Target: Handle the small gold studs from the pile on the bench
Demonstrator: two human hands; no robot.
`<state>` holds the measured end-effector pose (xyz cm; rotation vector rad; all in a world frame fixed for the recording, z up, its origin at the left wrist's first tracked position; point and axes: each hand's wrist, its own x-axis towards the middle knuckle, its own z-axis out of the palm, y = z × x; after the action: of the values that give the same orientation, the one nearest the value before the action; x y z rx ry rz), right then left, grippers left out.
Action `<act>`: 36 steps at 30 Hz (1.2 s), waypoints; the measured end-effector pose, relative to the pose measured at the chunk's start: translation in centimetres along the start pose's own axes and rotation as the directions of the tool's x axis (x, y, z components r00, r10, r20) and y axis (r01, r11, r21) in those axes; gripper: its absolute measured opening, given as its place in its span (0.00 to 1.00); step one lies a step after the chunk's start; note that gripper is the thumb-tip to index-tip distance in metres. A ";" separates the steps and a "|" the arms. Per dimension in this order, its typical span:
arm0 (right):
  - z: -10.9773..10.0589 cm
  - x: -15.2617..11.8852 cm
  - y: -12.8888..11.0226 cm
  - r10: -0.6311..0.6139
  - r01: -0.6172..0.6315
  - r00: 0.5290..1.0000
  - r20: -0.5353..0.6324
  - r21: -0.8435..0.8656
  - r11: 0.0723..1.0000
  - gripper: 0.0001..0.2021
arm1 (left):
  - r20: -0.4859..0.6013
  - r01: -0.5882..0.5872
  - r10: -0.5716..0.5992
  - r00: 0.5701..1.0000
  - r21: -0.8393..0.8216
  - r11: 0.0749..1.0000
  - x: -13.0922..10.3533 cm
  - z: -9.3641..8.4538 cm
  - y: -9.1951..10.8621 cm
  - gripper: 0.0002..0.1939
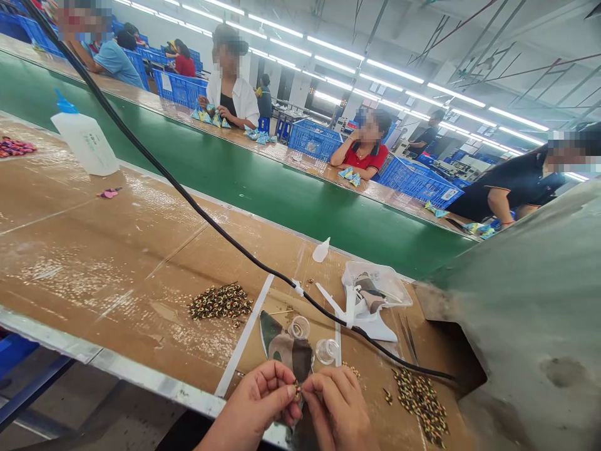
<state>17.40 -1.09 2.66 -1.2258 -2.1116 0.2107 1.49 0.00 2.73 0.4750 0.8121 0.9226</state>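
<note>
cardboard-covered bench (117,250) fills the lower left of the frame. camo fabric strip (284,347) sits bottom centre, long axis running up and slightly left from the fingers. left hand (256,407) and right hand (338,410) are both pinched nearly closed on a tiny bead (297,391) at the strip's lower end. loose bead pile (220,302) lies left of it.

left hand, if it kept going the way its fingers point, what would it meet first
The left hand points right, toward the right hand. First comes the small dark bead pinched between them, over the camouflage-patterned fabric piece, then the right hand's fingertips, which look already touching.
</note>
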 end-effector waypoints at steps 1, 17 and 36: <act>0.1 0.0 0.0 -0.017 0.017 1.000 0.001 -0.007 1.000 0.08 | 0.000 0.000 0.000 1.000 0.003 1.000 0.0 0.0 0.0 0.09; 1.9 -1.5 -0.5 0.176 -0.160 0.970 -0.166 0.107 0.981 0.11 | -0.002 -0.100 0.101 0.995 0.070 0.992 0.2 -0.8 -0.9 0.12; 1.5 -0.9 -1.0 -0.059 0.038 0.968 -0.244 -0.091 0.995 0.07 | 0.033 -0.109 0.107 0.994 0.044 0.993 -0.2 -1.0 -0.6 0.09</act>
<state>16.06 -2.14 1.57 -1.1819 -1.9482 -0.0531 0.95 -0.45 1.80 0.5758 0.7867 0.9959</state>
